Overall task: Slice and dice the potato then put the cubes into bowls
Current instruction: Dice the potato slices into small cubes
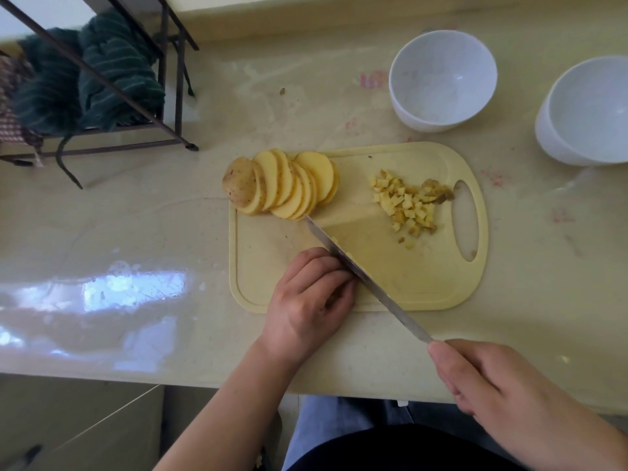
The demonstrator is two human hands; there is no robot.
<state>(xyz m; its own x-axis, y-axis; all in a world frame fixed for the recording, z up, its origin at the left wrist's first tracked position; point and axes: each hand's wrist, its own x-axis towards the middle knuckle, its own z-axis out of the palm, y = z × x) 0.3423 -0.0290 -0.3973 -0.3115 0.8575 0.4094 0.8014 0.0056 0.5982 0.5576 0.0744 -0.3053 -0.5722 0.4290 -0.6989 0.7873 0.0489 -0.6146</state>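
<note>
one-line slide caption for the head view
Right hand holds knife beside left hand; slices, cubes on board.

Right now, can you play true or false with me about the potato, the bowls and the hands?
1. Both white bowls are full of potato cubes. False: the near bowl and the far-right bowl hold no cubes; the potato cubes lie on the cutting board.
2. The right hand holds the knife. True.
3. The potato slices lie fanned out on the board. True.
4. The left hand holds a spoon. False: it rests curled on the board beside the blade.
</note>
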